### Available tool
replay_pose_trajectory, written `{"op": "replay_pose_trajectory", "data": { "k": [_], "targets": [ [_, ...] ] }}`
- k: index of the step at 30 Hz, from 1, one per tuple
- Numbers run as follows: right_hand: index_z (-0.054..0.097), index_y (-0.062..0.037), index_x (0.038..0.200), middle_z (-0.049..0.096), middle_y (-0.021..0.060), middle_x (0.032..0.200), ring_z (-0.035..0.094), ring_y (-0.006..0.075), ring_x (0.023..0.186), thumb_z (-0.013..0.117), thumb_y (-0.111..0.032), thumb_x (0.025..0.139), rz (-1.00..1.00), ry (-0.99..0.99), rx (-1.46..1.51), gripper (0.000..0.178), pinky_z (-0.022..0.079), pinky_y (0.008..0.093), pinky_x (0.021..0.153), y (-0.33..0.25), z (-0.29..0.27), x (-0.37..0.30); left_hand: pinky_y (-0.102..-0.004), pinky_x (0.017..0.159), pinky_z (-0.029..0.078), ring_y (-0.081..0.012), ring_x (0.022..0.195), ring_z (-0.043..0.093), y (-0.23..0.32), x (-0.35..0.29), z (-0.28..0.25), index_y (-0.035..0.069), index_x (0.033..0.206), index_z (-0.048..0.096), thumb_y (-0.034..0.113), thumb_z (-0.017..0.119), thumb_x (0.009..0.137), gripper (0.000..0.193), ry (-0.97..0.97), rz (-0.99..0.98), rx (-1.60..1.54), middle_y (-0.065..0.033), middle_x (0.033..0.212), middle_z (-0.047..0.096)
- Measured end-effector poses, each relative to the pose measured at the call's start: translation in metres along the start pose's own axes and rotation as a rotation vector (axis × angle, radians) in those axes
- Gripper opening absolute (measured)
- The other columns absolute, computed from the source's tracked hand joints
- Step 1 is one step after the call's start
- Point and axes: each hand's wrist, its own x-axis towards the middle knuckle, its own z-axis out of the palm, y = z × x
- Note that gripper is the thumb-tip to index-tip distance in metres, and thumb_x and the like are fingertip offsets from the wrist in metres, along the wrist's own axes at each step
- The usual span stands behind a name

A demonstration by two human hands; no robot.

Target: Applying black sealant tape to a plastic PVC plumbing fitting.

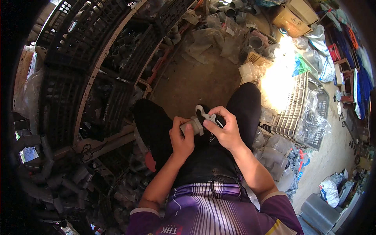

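Above my lap, between my knees, both hands meet on a grey plastic pipe fitting (192,127) with a thicker collar at its right end. My left hand (183,138) is closed around its left part, thumb on top. From the right, my right hand (225,131) pinches at a pale grey curved piece (204,113) with a dark part beside it. This piece lies against the collar; I cannot tell whether the two are joined. Something dark with light marks shows under my right fingers, mostly hidden.
Black plastic crates (62,105) fill a rack on the left. Grey pipe fittings (51,184) lie heaped at the lower left. A pale crate (291,105) holding plastic bags stands on the right. Cardboard boxes (291,21) and clear plastic bags (203,43) lie farther off.
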Motion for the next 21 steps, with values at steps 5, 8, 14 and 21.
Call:
{"op": "replay_pose_trajectory", "data": {
  "k": [5, 8, 14, 21],
  "targets": [
    [0.06, -0.0006, 0.094, 0.06, -0.0022, 0.074, 0.052, 0.0019, 0.067, 0.071, -0.01, 0.084, 0.176, 0.086, 0.102, 0.017, 0.041, 0.0195, 0.057, 0.001, 0.01, 0.001, -0.0296, 0.06, 0.041, -0.0141, 0.067, 0.052, -0.01, -0.008, 0.001, -0.002, 0.094, 0.053, 0.025, 0.047, 0.095, 0.027, -0.006, 0.106, 0.015, -0.0102, 0.076, 0.057],
    [0.06, -0.0009, 0.095, 0.06, -0.0028, 0.074, 0.052, 0.0014, 0.065, 0.07, -0.01, 0.085, 0.294, 0.098, 0.255, 0.016, 0.041, 0.0187, 0.055, 0.0, 0.01, -0.002, -0.0299, 0.058, 0.04, -0.0143, 0.064, 0.052, -0.014, -0.005, 0.0, -0.002, 0.094, 0.054, 0.026, 0.047, 0.095, 0.029, 0.016, 0.19, 0.079, -0.0092, 0.074, 0.058],
    [0.06, -0.0001, 0.103, 0.062, 0.0015, 0.089, 0.056, 0.006, 0.08, 0.073, -0.004, 0.08, 0.181, -0.028, 0.35, 0.026, 0.046, 0.0209, 0.074, 0.005, 0.004, -0.013, -0.0314, 0.061, 0.047, -0.0228, 0.067, 0.064, -0.009, 0.004, -0.002, -0.003, 0.09, 0.054, 0.016, 0.053, 0.09, 0.018, 0.091, -0.055, -0.058, -0.0146, 0.075, 0.061],
    [0.06, -0.0004, 0.093, 0.061, -0.0016, 0.077, 0.053, 0.0033, 0.067, 0.07, -0.007, 0.084, 0.143, 0.154, 0.047, 0.015, 0.042, 0.0203, 0.057, -0.001, 0.009, -0.001, -0.0298, 0.065, 0.043, -0.0143, 0.074, 0.055, -0.016, -0.014, 0.0, -0.001, 0.093, 0.054, 0.027, 0.052, 0.093, 0.028, -0.008, 0.121, 0.06, -0.0105, 0.079, 0.059]
  ]
}}
